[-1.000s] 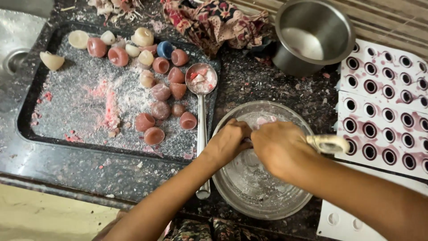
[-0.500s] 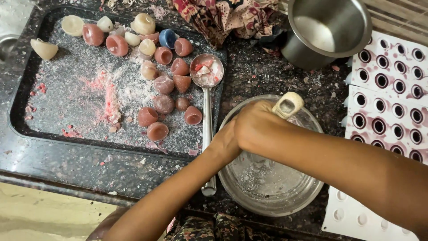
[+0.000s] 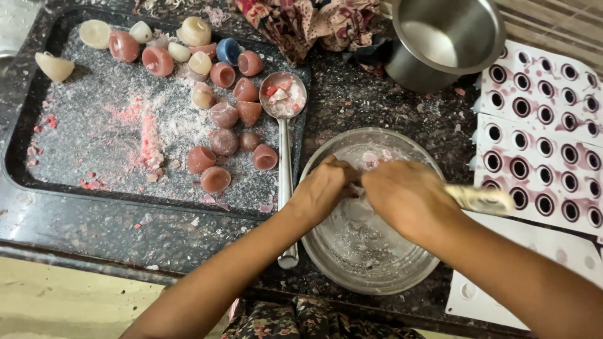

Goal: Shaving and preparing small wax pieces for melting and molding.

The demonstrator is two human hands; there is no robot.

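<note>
Steel bowl (image 3: 352,263): sits on the dark speckled counter (image 3: 94,220), white flakes inside; both hands meet over it.
Left hand (image 3: 323,188): fingers curled together over the bowl's middle; what they pinch cannot be told.
Right hand (image 3: 408,198): fingers closed round a pale-handled tool (image 3: 480,199), handle pointing right.
Spoon (image 3: 284,125): lies just left of the bowl, its scoop on the tray edge.
Black tray (image 3: 19,150): holds pink and cream wax cups (image 3: 217,119).
White mould sheet (image 3: 540,132): right of the bowl.
Steel pot (image 3: 446,37): behind the bowl.
</note>
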